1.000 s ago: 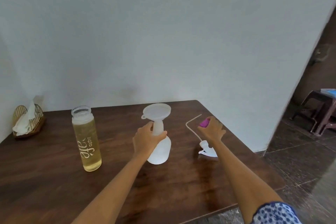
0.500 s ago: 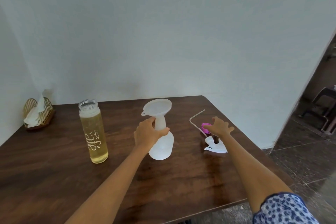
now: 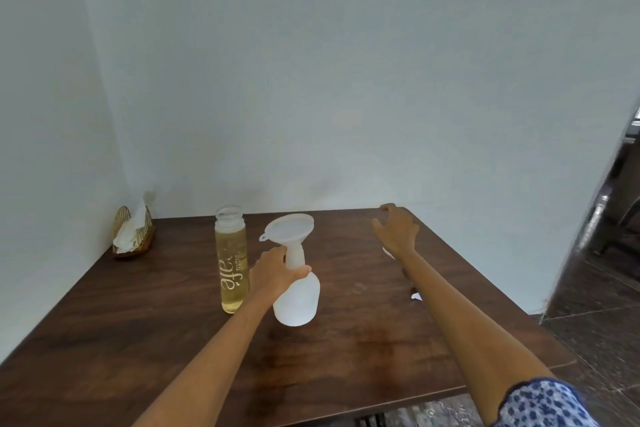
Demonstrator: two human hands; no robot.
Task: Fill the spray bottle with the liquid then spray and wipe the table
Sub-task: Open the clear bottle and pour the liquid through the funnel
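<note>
Spreading across the lower half of the view, the dark brown wooden desk (image 3: 363, 340) stands against a pale wall and carries everything else.

On it, a little left of centre, stands the spray bottle (image 3: 297, 302), upright, of cloudy white translucent plastic with a rounded body and a narrow neck; its spray head is off. A white funnel (image 3: 289, 227) sits in the neck, its wide mouth tilted slightly and a small loop tab on its left rim.

Just left of it, close beside but not clearly touching, stands a tall clear bottle (image 3: 231, 260), uncapped, filled nearly to the shoulder with pale yellow liquid. White lettering runs up its side; it cannot be read with certainty.

The left hand (image 3: 273, 274) grips the spray bottle at the neck, just under the funnel, fingers and thumb curled round it.

The right hand (image 3: 398, 229) hovers above the far right part of the desk, well apart from the spray bottle, fingers spread and loosely bent, holding nothing. Small white bits show beside the forearm, too hidden to identify.

At the far left corner sits a gold wire holder (image 3: 133, 236) with white tissue in it.
</note>
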